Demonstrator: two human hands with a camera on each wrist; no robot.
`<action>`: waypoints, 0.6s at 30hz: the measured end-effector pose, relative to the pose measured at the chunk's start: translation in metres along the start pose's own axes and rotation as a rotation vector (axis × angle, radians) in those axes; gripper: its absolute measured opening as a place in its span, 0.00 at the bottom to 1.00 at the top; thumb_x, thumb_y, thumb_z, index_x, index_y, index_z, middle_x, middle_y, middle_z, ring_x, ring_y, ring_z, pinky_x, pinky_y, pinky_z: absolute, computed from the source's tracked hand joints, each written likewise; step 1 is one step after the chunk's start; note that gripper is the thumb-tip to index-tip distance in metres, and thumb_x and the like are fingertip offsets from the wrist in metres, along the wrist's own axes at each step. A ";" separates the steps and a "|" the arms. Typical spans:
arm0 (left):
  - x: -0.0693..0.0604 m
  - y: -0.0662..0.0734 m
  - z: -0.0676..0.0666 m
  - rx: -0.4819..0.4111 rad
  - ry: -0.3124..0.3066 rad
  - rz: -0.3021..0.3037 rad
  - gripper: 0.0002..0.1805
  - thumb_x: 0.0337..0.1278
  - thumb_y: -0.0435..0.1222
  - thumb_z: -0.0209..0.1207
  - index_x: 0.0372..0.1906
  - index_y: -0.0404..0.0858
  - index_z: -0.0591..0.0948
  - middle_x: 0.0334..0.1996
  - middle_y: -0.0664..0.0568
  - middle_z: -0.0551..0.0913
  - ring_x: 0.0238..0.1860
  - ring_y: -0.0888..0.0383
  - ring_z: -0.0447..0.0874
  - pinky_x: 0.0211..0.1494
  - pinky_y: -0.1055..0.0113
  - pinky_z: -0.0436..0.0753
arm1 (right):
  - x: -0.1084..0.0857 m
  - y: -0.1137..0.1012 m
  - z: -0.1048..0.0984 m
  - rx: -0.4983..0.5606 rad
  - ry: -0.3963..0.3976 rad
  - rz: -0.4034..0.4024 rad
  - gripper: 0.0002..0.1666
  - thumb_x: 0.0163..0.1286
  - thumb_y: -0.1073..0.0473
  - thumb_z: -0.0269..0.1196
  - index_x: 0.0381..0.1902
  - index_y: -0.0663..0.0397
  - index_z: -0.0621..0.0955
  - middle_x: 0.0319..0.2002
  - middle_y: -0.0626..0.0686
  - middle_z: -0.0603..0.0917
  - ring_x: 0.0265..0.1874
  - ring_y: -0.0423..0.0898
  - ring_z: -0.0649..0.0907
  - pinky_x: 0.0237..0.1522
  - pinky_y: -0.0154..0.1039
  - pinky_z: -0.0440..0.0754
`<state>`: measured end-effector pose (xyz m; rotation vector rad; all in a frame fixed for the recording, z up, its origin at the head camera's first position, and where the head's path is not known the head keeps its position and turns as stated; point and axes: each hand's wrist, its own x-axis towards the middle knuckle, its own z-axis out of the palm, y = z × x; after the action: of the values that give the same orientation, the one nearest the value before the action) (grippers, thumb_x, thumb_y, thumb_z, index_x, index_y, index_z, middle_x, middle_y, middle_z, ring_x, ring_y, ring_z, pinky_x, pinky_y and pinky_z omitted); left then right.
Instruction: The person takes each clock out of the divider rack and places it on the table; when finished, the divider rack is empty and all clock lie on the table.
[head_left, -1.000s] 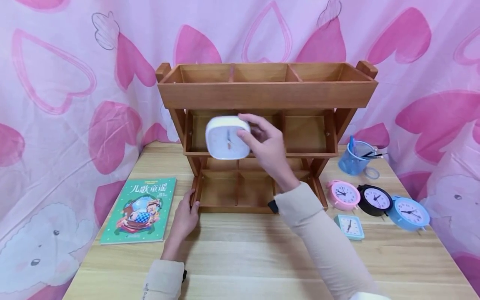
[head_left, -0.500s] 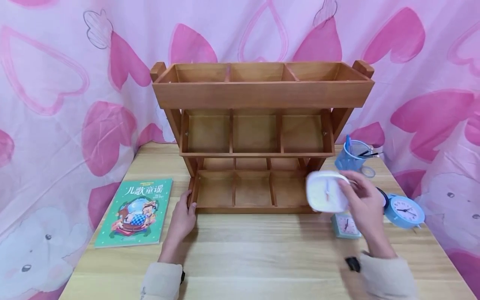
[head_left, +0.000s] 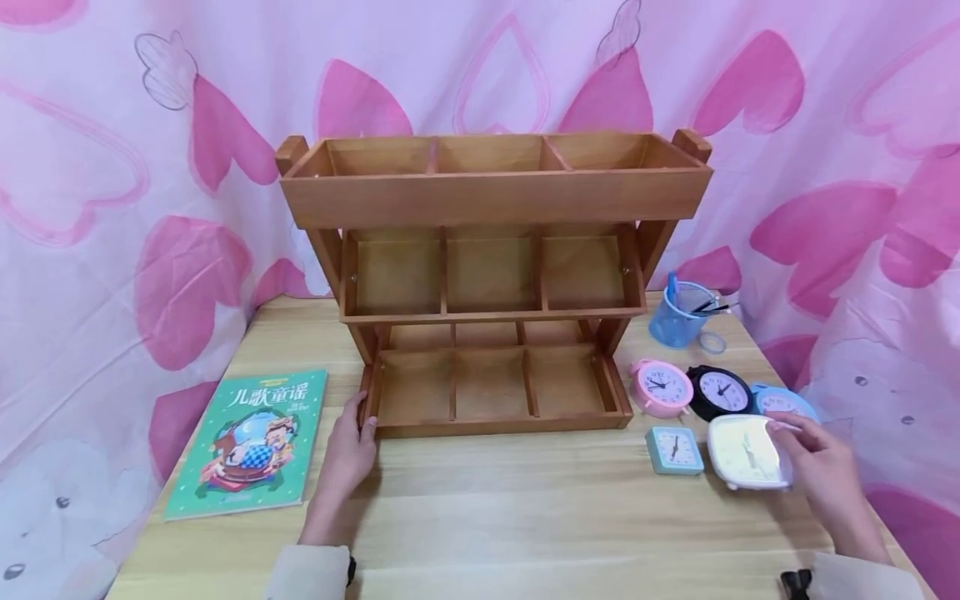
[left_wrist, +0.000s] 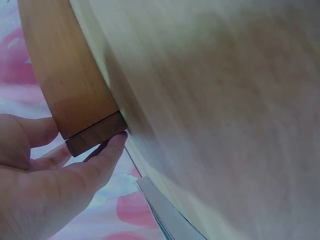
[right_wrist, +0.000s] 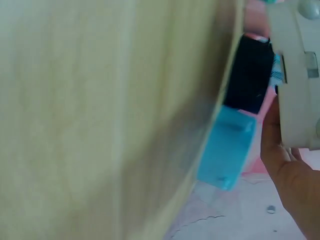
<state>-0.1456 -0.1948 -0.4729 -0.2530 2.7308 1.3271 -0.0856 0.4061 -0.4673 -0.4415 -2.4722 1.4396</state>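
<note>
My right hand holds a white alarm clock by its right side, its face tipped up and catching glare. The clock is just right of a small mint square clock and in front of a blue round alarm clock, which it partly hides. In the right wrist view the white clock's underside shows above the table. My left hand grips the lower left front corner of a brown wooden three-tier shelf; in the left wrist view thumb and fingers lie on either side of that corner.
Pink and black alarm clocks stand right of the shelf. Behind them are a blue mesh pen cup and a tape roll. A green children's book lies on the left. A pink heart-patterned curtain hangs behind.
My right hand has carried the white clock from in front of the shelf's middle tier down and right to beside the mint clock. My left hand has stayed at the shelf corner.
</note>
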 end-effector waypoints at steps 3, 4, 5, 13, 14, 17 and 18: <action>-0.001 -0.004 -0.002 0.003 0.005 0.006 0.29 0.77 0.33 0.42 0.77 0.33 0.52 0.70 0.28 0.60 0.69 0.33 0.63 0.70 0.38 0.63 | 0.006 0.009 0.004 -0.082 -0.060 0.017 0.15 0.72 0.51 0.62 0.53 0.47 0.85 0.33 0.21 0.78 0.33 0.23 0.75 0.32 0.20 0.73; -0.001 -0.005 -0.001 0.002 0.005 0.012 0.29 0.77 0.33 0.42 0.76 0.33 0.52 0.70 0.27 0.60 0.69 0.33 0.63 0.70 0.38 0.63 | 0.008 0.012 0.005 -0.107 -0.076 0.022 0.16 0.72 0.50 0.62 0.53 0.49 0.85 0.33 0.21 0.77 0.33 0.23 0.74 0.32 0.20 0.73; -0.001 -0.005 -0.001 -0.001 0.003 0.020 0.29 0.77 0.33 0.42 0.76 0.33 0.52 0.70 0.27 0.60 0.69 0.33 0.63 0.70 0.38 0.63 | 0.010 0.013 0.006 -0.131 -0.088 0.020 0.19 0.73 0.49 0.61 0.54 0.53 0.84 0.33 0.23 0.76 0.33 0.24 0.73 0.32 0.21 0.73; 0.002 -0.004 0.002 -0.001 0.014 0.032 0.28 0.77 0.32 0.42 0.76 0.32 0.52 0.69 0.26 0.62 0.69 0.32 0.63 0.70 0.37 0.64 | 0.022 0.017 0.001 -0.365 -0.205 0.023 0.34 0.78 0.46 0.51 0.62 0.75 0.72 0.56 0.74 0.76 0.42 0.37 0.73 0.35 0.25 0.68; 0.002 -0.004 0.003 -0.007 0.008 0.032 0.28 0.77 0.32 0.41 0.76 0.32 0.52 0.69 0.26 0.61 0.69 0.32 0.63 0.70 0.37 0.64 | 0.022 0.017 -0.001 -0.386 -0.231 0.033 0.36 0.79 0.45 0.49 0.63 0.76 0.70 0.60 0.78 0.71 0.45 0.44 0.74 0.39 0.29 0.69; 0.002 -0.002 0.005 -0.012 0.000 0.044 0.28 0.76 0.32 0.42 0.76 0.32 0.53 0.68 0.25 0.62 0.68 0.32 0.64 0.69 0.36 0.65 | 0.021 0.015 -0.009 -0.435 -0.289 0.055 0.38 0.79 0.43 0.46 0.66 0.75 0.66 0.63 0.80 0.67 0.52 0.64 0.71 0.42 0.37 0.68; 0.002 -0.002 0.005 -0.011 0.001 0.047 0.29 0.76 0.33 0.43 0.76 0.32 0.54 0.68 0.25 0.63 0.68 0.32 0.65 0.68 0.37 0.66 | 0.021 0.014 -0.011 -0.427 -0.300 0.062 0.39 0.79 0.44 0.46 0.67 0.76 0.64 0.63 0.81 0.65 0.55 0.68 0.69 0.44 0.42 0.69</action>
<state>-0.1470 -0.1925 -0.4778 -0.1923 2.7475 1.3543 -0.0989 0.4292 -0.4730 -0.4061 -3.0460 1.0543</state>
